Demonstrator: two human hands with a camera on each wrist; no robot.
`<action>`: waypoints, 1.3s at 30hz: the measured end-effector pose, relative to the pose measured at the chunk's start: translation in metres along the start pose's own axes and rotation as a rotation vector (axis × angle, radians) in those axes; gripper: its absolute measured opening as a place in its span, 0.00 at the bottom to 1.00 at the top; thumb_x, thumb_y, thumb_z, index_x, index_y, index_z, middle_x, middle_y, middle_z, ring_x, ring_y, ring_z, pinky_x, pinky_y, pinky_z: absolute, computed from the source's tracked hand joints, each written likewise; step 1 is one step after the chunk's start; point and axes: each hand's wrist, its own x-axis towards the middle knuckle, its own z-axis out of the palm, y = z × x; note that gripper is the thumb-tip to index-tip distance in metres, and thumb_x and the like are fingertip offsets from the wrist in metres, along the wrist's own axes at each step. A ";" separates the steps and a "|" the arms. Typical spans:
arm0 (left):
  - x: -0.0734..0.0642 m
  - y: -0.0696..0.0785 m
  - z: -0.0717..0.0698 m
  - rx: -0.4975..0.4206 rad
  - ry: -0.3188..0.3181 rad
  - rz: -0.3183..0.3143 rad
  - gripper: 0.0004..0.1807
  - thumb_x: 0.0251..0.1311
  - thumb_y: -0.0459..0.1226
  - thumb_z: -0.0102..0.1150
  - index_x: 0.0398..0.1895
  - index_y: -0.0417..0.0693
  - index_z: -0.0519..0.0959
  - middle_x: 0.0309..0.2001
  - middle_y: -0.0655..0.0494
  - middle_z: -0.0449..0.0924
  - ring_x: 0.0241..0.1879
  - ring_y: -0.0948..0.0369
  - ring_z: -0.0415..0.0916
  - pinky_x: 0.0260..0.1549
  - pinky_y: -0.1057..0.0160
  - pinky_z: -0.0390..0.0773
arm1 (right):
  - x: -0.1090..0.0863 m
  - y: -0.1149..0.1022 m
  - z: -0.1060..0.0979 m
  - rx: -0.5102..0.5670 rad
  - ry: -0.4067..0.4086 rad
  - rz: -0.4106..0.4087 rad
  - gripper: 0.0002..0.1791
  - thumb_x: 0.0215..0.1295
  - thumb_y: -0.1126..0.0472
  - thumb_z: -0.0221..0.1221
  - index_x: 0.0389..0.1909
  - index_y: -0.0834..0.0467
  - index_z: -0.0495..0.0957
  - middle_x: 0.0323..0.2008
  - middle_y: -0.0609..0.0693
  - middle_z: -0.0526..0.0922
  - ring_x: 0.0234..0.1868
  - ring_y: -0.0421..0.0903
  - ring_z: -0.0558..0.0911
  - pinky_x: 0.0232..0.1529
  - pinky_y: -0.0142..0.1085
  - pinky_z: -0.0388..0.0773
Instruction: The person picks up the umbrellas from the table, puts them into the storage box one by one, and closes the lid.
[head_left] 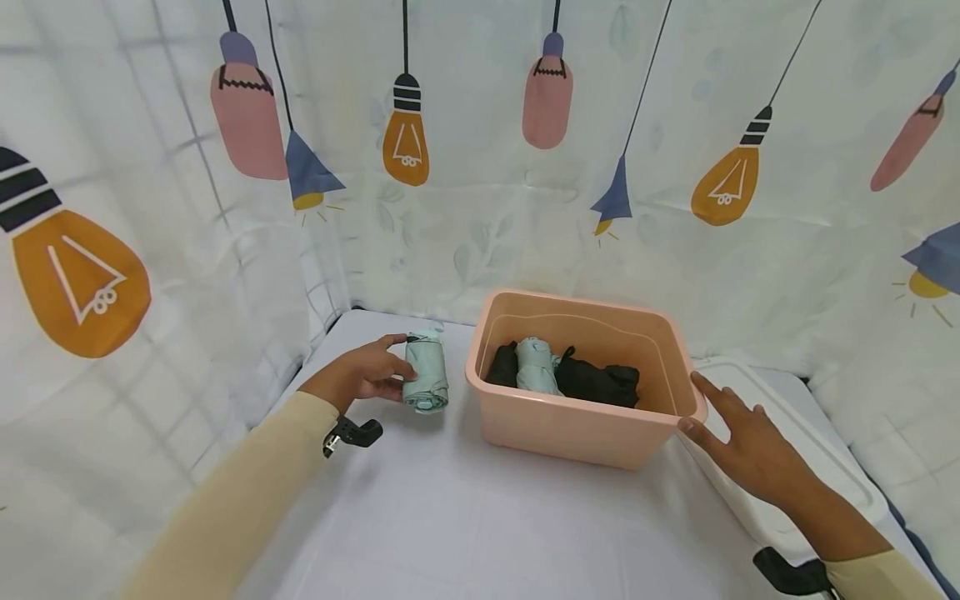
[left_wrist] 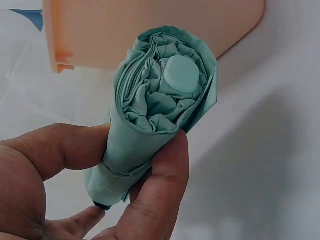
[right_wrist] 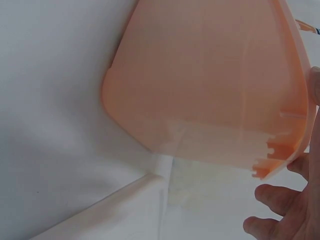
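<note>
My left hand (head_left: pixel 372 372) holds a mint-green folded umbrella (head_left: pixel 426 375) just left of the bin, thumb and fingers round its side. In the left wrist view, the rolled fabric of the umbrella (left_wrist: pixel 137 125) and its pale round end cap (left_wrist: pixel 181 74) face the camera. My right hand (head_left: pixel 757 454) rests with extended fingers at the right end of a peach plastic bin (head_left: pixel 570 429), fingertips on the rim. Inside the bin lie another mint-green rolled umbrella (head_left: pixel 537 367), a black rolled bundle (head_left: pixel 597 379) with a loop, and a smaller black bundle (head_left: pixel 504 365) at the left.
A white lid (head_left: pixel 817 450) lies to the right of the bin, partly under my right arm. White cloth covers the table (head_left: pixel 480 517). A curtain (head_left: pixel 480 225) printed with lamps hangs close behind the bin and along both sides.
</note>
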 end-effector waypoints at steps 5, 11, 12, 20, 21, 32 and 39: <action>-0.009 0.011 -0.001 -0.007 -0.026 0.017 0.57 0.63 0.22 0.61 0.84 0.63 0.38 0.68 0.32 0.58 0.57 0.41 0.75 0.48 0.45 0.82 | 0.000 0.000 0.000 -0.001 -0.001 0.004 0.45 0.76 0.35 0.51 0.84 0.48 0.45 0.71 0.80 0.57 0.66 0.87 0.55 0.63 0.77 0.48; -0.020 0.028 0.001 0.003 -0.052 0.045 0.58 0.63 0.21 0.61 0.84 0.63 0.36 0.68 0.32 0.57 0.56 0.42 0.76 0.49 0.45 0.82 | 0.001 0.001 0.000 -0.001 -0.006 0.007 0.45 0.76 0.35 0.51 0.84 0.48 0.45 0.71 0.80 0.57 0.66 0.87 0.54 0.61 0.79 0.48; -0.022 0.031 0.002 0.011 -0.051 0.050 0.58 0.63 0.21 0.61 0.84 0.63 0.37 0.69 0.33 0.57 0.56 0.42 0.76 0.49 0.45 0.82 | 0.000 0.001 0.000 -0.001 -0.006 0.009 0.45 0.76 0.35 0.51 0.84 0.48 0.45 0.71 0.80 0.57 0.66 0.88 0.54 0.61 0.79 0.49; -0.038 0.050 0.004 0.048 -0.068 0.095 0.57 0.64 0.22 0.60 0.84 0.63 0.36 0.69 0.33 0.57 0.57 0.42 0.76 0.50 0.46 0.82 | 0.000 0.000 -0.002 0.003 -0.008 0.009 0.45 0.76 0.35 0.51 0.84 0.48 0.45 0.71 0.80 0.57 0.65 0.88 0.54 0.60 0.79 0.50; -0.039 0.052 0.004 0.047 -0.071 0.101 0.57 0.64 0.22 0.60 0.84 0.63 0.36 0.69 0.33 0.57 0.56 0.43 0.76 0.50 0.46 0.82 | 0.000 0.000 -0.002 0.003 -0.008 0.009 0.45 0.76 0.35 0.51 0.84 0.49 0.45 0.71 0.80 0.57 0.66 0.88 0.54 0.60 0.79 0.49; -0.047 0.070 0.007 0.064 -0.099 0.162 0.58 0.63 0.21 0.60 0.84 0.62 0.36 0.68 0.33 0.58 0.54 0.45 0.77 0.51 0.45 0.81 | 0.000 0.000 -0.001 -0.010 -0.011 0.017 0.45 0.75 0.34 0.51 0.84 0.48 0.45 0.71 0.78 0.58 0.66 0.88 0.54 0.58 0.81 0.51; -0.051 0.081 0.012 0.074 -0.109 0.192 0.56 0.64 0.22 0.60 0.84 0.63 0.37 0.69 0.34 0.58 0.56 0.43 0.76 0.52 0.45 0.81 | 0.000 -0.001 -0.001 0.001 -0.001 0.006 0.45 0.76 0.35 0.51 0.84 0.48 0.45 0.71 0.79 0.58 0.66 0.87 0.55 0.62 0.78 0.48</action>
